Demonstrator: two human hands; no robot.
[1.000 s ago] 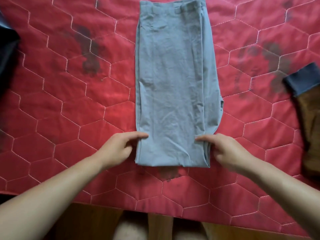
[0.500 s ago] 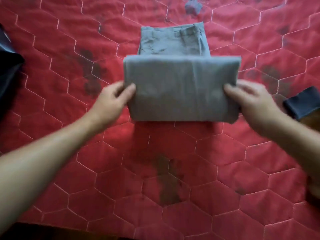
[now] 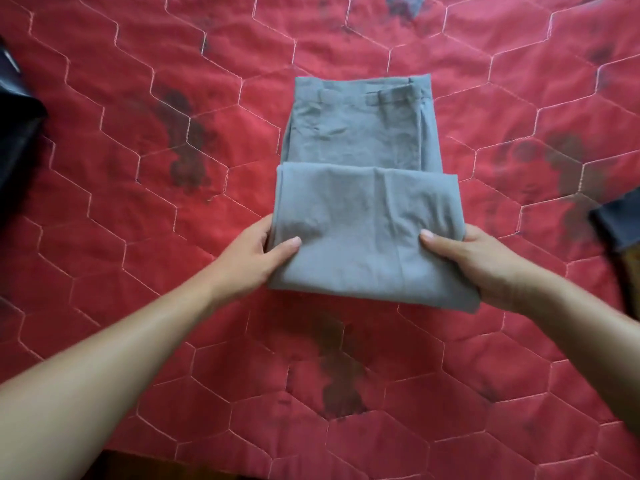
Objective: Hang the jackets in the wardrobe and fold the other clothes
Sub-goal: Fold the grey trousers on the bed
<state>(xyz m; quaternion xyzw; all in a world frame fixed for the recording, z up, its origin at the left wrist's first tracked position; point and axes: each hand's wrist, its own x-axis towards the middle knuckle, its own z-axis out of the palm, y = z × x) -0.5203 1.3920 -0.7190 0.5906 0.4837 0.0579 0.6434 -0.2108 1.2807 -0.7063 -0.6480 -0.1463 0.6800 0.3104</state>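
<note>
Grey trousers [image 3: 360, 188], folded over on themselves, in the middle of the red quilt [image 3: 138, 237]. Near half doubled up into a thick pad, lying on top of the far half. Far half flat on the quilt, with the waistband [image 3: 360, 88] and a belt loop at the end closest to the quilt's far edge.

Left hand [image 3: 252, 261] on the left side of the pad. Grips it, with the thumb [image 3: 287, 245] flat on top and the other fingers tucked under the cloth, out of sight. Right hand [image 3: 474, 261] on the right side, gripping the same way, with the thumb [image 3: 433, 240] on top and the fingers curled under. Both side edges of the pad partly hidden by the hands. Hard to tell if the near edge of the pad is lifted off the quilt or resting on it.

All over the quilt, white stitching in six-sided shapes. Dark smudges [image 3: 187, 143] to the left of the trousers, and more to the right and on the near side.

Black cloth [image 3: 17, 133] at the left edge of the quilt, well apart from the trousers and cut off by the picture. Dark blue cloth [image 3: 620, 223] at the right edge, with something brown [image 3: 632, 271] just below it, too blurry to name. Both well apart from the hands.

Two bare forearms reaching in over the near edge, covering part of the quilt. A dark strip below the near edge, too dim to name.
</note>
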